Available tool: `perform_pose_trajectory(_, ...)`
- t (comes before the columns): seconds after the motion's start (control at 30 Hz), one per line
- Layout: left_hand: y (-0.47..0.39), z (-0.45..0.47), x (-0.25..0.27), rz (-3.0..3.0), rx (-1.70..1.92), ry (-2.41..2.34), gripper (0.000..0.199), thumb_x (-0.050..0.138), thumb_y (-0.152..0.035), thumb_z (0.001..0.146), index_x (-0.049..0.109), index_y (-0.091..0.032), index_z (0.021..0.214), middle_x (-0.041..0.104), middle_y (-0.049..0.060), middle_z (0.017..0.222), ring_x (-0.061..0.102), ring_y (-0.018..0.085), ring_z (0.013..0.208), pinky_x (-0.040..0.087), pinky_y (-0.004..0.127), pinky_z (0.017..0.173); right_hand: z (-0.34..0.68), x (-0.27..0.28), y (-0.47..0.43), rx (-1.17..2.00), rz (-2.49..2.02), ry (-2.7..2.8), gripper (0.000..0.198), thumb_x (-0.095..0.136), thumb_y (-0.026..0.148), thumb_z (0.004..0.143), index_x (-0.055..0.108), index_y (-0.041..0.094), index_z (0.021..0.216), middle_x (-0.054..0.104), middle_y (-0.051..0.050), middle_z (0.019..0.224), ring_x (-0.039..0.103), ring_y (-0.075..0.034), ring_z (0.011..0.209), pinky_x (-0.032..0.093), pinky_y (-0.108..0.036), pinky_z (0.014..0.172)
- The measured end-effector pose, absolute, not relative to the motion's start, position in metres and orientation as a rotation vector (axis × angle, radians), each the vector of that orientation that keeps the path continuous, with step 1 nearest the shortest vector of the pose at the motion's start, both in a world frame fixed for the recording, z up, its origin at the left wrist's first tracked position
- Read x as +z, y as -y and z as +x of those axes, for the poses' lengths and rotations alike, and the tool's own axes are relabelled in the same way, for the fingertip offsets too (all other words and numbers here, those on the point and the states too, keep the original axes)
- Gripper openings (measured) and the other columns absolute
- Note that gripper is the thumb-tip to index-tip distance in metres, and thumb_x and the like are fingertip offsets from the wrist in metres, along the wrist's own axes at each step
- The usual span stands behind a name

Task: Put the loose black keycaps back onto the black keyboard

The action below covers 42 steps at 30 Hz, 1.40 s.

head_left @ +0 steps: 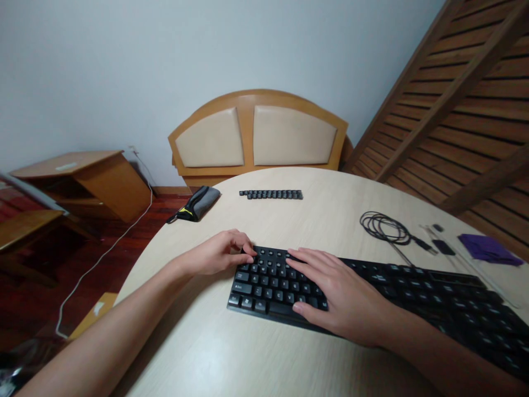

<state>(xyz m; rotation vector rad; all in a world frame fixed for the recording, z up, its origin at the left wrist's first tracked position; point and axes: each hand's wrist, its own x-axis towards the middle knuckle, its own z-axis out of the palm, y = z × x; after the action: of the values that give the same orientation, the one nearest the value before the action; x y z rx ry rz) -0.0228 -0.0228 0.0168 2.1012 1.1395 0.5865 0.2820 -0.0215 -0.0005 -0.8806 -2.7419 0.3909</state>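
A black keyboard (264, 295) lies at a slant across the near part of the table. My left hand (221, 253) is at its upper left corner, with thumb and index finger pinched together at the end of the top key row. Whatever is between those fingertips is hidden. Palm down, my right hand (330, 281) rests over the middle keys with its fingers spread and nothing held. Beyond the keyboard, loose black keycaps (273, 194) stand lined up in two close rows.
On the round table (185, 353) are a grey and black pouch (200, 204) at left, and a coiled black cable (384, 229) and a folded purple cloth (490, 249) at right. Behind it stands a padded wooden headboard (246, 135). A wooden slatted panel (467, 105) leans at right.
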Motion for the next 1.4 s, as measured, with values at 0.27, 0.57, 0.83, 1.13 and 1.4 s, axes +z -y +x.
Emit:
perform_pose_trajectory(0.27, 0.026, -0.02, 0.021, 2.262, 0.525, -1.199, 0.014, 0.064, -0.029, 0.094, 0.07, -0.017, 0.09, 0.071, 0.005, 0.089, 0.062, 0.019, 0.087, 0.047, 0.033, 0.084, 0.282, 0.0, 0.022, 0.39, -0.876, 2.739, 0.067, 0.062, 0.051, 0.087, 0.054, 0.017, 0.144, 0.047, -0.012, 0.153, 0.043, -0.033, 0.14, 0.037, -0.054, 0.115)
perform_pose_trajectory(0.57, 0.024, -0.021, 0.018, 2.313, 0.512, -1.2, 0.011, 0.064, -0.027, 0.093, 0.07, -0.019, 0.089, 0.071, 0.004, 0.089, 0.061, 0.019, 0.089, 0.046, 0.034, 0.085, 0.282, 0.001, 0.021, 0.407, -0.891, 2.75, 0.069, 0.061, 0.053, 0.088, 0.054, 0.015, 0.145, 0.046, -0.012, 0.154, 0.042, -0.033, 0.141, 0.037, -0.055, 0.115)
perform_pose_trajectory(0.83, 0.02, -0.028, 0.012, 2.277, 0.59, -1.122, 0.014, 0.067, -0.03, 0.092, 0.075, -0.018, 0.094, 0.071, 0.006, 0.088, 0.062, 0.018, 0.086, 0.047, 0.034, 0.083, 0.281, 0.001, 0.021, 0.409, -0.895, 2.749, 0.067, 0.061, 0.051, 0.088, 0.054, 0.015, 0.144, 0.047, -0.012, 0.154, 0.042, -0.033, 0.141, 0.037, -0.055, 0.115)
perform_pose_trajectory(1.13, 0.016, -0.028, 0.01, 2.269, 0.676, -1.047, 0.014, 0.07, -0.03, 0.089, 0.076, -0.017, 0.092, 0.072, 0.006, 0.083, 0.062, 0.017, 0.079, 0.048, 0.035, 0.08, 0.283, 0.0, 0.021, 0.435, -0.895, 2.722, 0.064, 0.06, 0.052, 0.09, 0.055, 0.019, 0.144, 0.048, -0.011, 0.153, 0.043, -0.033, 0.141, 0.037, -0.054, 0.115)
perform_pose_trajectory(1.4, 0.014, -0.023, 0.003, 2.183, 0.846, -1.118, 0.022, 0.063, -0.03, 0.094, 0.074, -0.015, 0.084, 0.072, 0.007, 0.081, 0.064, 0.016, 0.077, 0.049, 0.031, 0.076, 0.282, 0.002, 0.021, 0.398, -0.904, 2.759, 0.065, 0.057, 0.053, 0.091, 0.053, 0.017, 0.145, 0.046, -0.009, 0.155, 0.041, -0.031, 0.142, 0.036, -0.052, 0.117)
